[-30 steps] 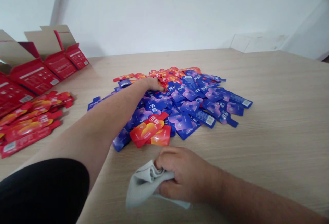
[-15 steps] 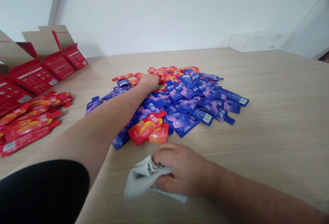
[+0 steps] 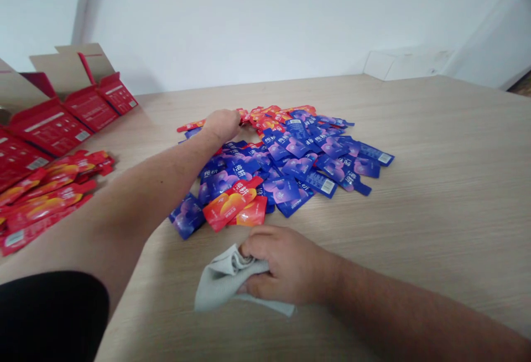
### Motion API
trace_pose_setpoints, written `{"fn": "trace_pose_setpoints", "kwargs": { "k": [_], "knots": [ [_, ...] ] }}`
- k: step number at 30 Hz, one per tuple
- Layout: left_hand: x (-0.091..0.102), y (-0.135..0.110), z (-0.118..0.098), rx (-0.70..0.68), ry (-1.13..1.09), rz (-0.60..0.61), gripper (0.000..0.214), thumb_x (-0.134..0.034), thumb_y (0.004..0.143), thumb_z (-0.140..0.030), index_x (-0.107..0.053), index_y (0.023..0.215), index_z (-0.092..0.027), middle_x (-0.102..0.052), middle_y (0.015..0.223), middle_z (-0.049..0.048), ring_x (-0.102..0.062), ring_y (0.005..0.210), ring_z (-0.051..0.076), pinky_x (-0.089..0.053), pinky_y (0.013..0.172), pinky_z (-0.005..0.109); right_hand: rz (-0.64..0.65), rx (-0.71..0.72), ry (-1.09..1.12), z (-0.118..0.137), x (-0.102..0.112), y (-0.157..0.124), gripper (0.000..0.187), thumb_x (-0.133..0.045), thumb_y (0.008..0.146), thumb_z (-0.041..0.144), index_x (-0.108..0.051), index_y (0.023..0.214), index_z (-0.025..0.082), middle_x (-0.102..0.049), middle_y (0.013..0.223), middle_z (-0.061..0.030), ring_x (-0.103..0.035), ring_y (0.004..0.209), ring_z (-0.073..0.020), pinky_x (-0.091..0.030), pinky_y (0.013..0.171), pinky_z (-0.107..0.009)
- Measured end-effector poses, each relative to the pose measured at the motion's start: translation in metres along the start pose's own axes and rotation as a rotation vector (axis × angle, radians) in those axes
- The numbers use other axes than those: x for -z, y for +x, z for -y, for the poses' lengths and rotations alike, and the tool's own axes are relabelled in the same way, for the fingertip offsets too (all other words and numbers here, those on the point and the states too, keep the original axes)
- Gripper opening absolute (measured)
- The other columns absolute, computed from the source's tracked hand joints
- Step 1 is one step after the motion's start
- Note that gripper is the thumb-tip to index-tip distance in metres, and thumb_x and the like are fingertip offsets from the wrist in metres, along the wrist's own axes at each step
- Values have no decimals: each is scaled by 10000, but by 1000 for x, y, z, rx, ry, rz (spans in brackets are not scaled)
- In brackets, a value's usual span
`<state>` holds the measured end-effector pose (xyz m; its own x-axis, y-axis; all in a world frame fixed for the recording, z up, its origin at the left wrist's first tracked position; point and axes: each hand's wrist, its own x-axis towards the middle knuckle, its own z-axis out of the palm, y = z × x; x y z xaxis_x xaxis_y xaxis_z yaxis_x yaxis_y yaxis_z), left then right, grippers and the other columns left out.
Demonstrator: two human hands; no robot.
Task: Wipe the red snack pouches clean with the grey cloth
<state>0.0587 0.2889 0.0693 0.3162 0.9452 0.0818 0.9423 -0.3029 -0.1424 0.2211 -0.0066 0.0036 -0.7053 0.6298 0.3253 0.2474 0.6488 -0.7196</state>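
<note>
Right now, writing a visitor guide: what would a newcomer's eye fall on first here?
A heap of blue and red sachets fills the middle of the wooden table. Red cartons stand open at far left, above a pile of red sachets. Nearest, the right hand grips a grey cloth.

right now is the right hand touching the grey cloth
Touching. The head view shows the right hand closed around the bunched grey cloth, gripping its folds, with no gap between them.
</note>
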Motion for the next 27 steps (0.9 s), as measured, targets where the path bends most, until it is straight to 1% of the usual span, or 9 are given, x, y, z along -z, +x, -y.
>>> {"fn": "trace_pose_setpoints", "kwargs": {
  "k": [5, 7, 9, 13, 16, 19, 21, 24, 27],
  "knots": [
    [39, -37, 13, 126, 84, -168, 464, -456, 944, -436, -686, 1187, -115, -735, 1112, 226, -668, 1127, 388, -516, 903, 421, -10, 10, -49, 1, -1, -2, 241, -721, 903, 410, -615, 899, 193, -636, 863, -20, -598, 838, -171, -438, 735, -265],
    [52, -65, 8, 116, 88, -235, 422, -467, 940, -421, -693, 1158, -139, -752, 1044, 192, -695, 1049, 367, -526, 849, 405, -11, 13, -64, 1, -1, -2, 238, -722, 905, 407, -622, 905, 191, -648, 865, -23, -605, 846, -176, -439, 741, -270],
    [60, -99, -3, 35, 70, -258, 394, -462, 945, -391, -692, 1154, -150, -754, 1026, 177, -705, 1005, 358, -528, 829, 412, -10, 16, -80, 2, -1, -1, 241, -731, 899, 406, -623, 899, 190, -652, 860, -24, -604, 841, -179, -439, 739, -274],
    [56, -164, -36, -135, 71, -243, 307, -476, 935, -321, -693, 1067, -147, -750, 974, 155, -716, 944, 330, -536, 810, 406, -16, 60, -97, 7, -3, -2, 235, -736, 897, 393, -630, 915, 184, -649, 874, -31, -606, 856, -185, -449, 755, -279],
    [44, -194, -55, -288, 73, -191, 263, -477, 927, -248, -675, 1066, -146, -741, 988, 153, -711, 969, 314, -543, 825, 395, 9, 108, -110, 13, -4, -4, 212, -718, 909, 380, -634, 932, 187, -636, 891, -34, -599, 855, -181, -459, 758, -278],
    [33, -204, -61, -362, 6, -132, 277, -495, 946, -268, -636, 1168, -179, -736, 1062, 131, -705, 1027, 297, -547, 858, 382, 41, 127, -144, 17, -4, -6, 183, -707, 912, 357, -636, 932, 190, -624, 886, -32, -590, 844, -181, -466, 757, -282],
    [30, -204, -59, -378, -103, -89, 375, -562, 936, -338, -578, 1287, -206, -720, 1194, 118, -692, 1108, 294, -546, 910, 380, 38, 122, -153, 18, -4, -6, 189, -715, 908, 358, -639, 942, 188, -633, 899, -38, -597, 864, -187, -470, 771, -288],
    [32, -202, -48, -427, -308, 0, 612, -671, 872, -407, -473, 1427, -239, -642, 1406, 83, -645, 1247, 263, -521, 1022, 345, 29, 104, -156, 17, -4, -7, 202, -720, 910, 369, -641, 949, 188, -644, 915, -43, -604, 874, -190, -472, 779, -291],
    [37, -194, -26, -395, -386, -50, 580, -616, 891, -369, -466, 1431, -223, -611, 1459, 72, -600, 1321, 228, -474, 1102, 317, 31, 102, -153, 16, -3, -7, 199, -713, 915, 370, -640, 953, 189, -644, 918, -41, -606, 875, -187, -467, 779, -286]
  ]
}}
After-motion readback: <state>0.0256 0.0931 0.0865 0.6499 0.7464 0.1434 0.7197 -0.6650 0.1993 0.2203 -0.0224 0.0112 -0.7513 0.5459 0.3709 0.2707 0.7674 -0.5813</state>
